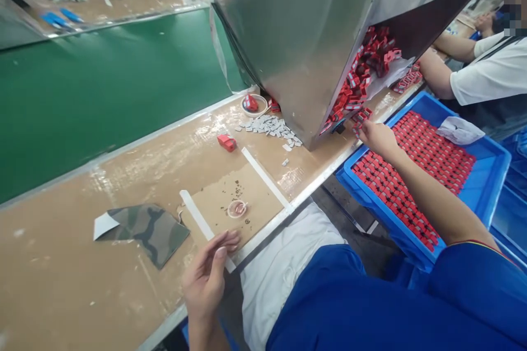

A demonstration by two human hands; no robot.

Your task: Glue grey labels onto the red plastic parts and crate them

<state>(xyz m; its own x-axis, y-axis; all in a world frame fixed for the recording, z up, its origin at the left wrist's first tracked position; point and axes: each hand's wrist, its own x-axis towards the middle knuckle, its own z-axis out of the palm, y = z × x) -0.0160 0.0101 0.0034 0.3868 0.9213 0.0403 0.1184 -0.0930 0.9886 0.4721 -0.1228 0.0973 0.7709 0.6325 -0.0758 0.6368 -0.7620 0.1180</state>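
Note:
My right hand (379, 138) is at the low mouth of a metal hopper (300, 38), with its fingers closed on a small red plastic part (362, 116). Many more red parts (354, 85) are heaped inside that mouth. Over the bench's front edge, my left hand (208, 271) is open and empty, its thumb apart from its curved fingers. Just beyond it, a small clear round dish (237, 208) sits on a cardboard sheet (259, 192), with tiny dark bits (236, 191) scattered around. A single red part (226, 142) lies farther back on the bench.
A blue crate (489, 175) with rows of red parts stands to the right. Small grey pieces (269, 126) are piled beside the hopper. Camouflage cloth (154, 227) lies on the left. Behind the bench runs a green surface (111, 88). A co-worker's arm (438, 74) is at the right.

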